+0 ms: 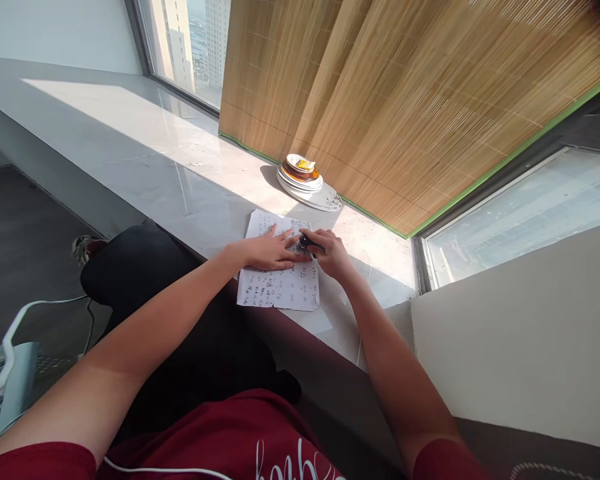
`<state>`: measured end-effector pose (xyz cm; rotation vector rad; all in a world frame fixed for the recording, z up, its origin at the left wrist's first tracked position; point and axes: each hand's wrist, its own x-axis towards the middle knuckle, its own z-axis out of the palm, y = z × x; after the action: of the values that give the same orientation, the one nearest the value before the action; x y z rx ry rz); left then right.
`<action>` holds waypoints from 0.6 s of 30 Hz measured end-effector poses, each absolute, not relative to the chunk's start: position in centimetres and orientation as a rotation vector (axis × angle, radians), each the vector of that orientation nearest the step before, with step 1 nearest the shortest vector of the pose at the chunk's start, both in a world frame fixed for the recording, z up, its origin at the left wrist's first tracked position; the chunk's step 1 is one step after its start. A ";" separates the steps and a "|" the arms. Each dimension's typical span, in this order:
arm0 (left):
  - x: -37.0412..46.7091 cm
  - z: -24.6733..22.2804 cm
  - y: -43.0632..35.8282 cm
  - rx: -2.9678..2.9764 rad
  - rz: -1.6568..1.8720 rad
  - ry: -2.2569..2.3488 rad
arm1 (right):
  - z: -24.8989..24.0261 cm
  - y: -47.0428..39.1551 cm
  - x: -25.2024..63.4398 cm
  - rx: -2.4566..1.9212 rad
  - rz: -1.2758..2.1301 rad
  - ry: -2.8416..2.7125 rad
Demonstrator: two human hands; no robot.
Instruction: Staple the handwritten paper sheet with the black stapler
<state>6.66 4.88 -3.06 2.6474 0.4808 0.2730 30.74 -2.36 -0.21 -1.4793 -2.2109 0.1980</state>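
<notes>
A sheet of paper (pixel 280 293) with columns of handwriting lies on the sill, its near edge over the front rim. Spread flat across its middle is my left hand (pixel 273 251), fingers apart, pressing the sheet down. My right hand (pixel 333 253) is closed around a small black handheld tool (pixel 310 243) at the paper's right side, close to my left fingertips. The tool's exact kind is hard to make out, as my fingers cover part of it. A dense dark patch of marks shows on the paper beside its tip.
A stack of plates (pixel 300 181) with small items on top stands on the windowsill (pixel 145 140) behind the paper. A bamboo blind (pixel 380 100) hangs over the window. A white wall (pixel 520 333) rises on the right. White cables (pixel 17 327) run at the lower left.
</notes>
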 end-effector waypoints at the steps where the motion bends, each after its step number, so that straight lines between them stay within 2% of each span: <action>1: 6.7 -3.0 4.8 2.650 0.272 0.481 | -0.3 -2.4 30.6 -1.497 0.183 -2.209; 18: 6.7 -2.8 4.5 2.692 0.214 0.489 | -0.2 -2.7 29.4 -1.639 0.110 -2.230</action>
<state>6.67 4.50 -2.77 2.6920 0.4894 0.2135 29.35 -2.68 -0.19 -1.6390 -2.2302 0.1101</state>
